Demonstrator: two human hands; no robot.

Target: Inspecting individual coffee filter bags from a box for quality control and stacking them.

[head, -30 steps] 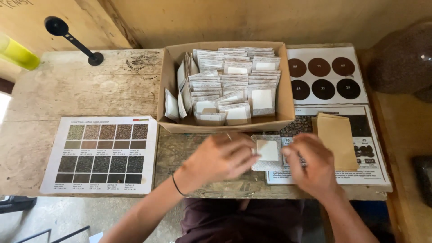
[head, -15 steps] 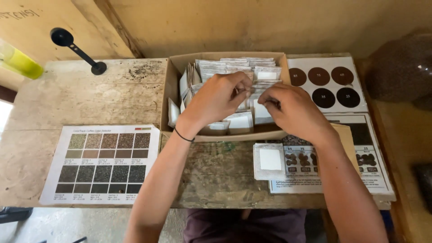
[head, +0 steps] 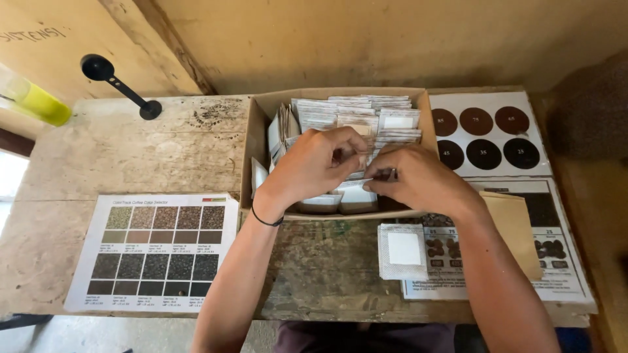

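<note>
Nearest me, a single white packet (head: 402,250) lies set aside on the worn table (head: 131,163). Beyond it, both hands work inside the cardboard box (head: 256,157): the left hand (head: 318,163) and right hand (head: 418,180) pinch upright sample packets (head: 366,121), parting the row to leaf through.

left hand (head: 314,163) + right hand (head: 418,180); both in cardboard box (head: 256,157); fingering white packets (head: 360,121)
</note>
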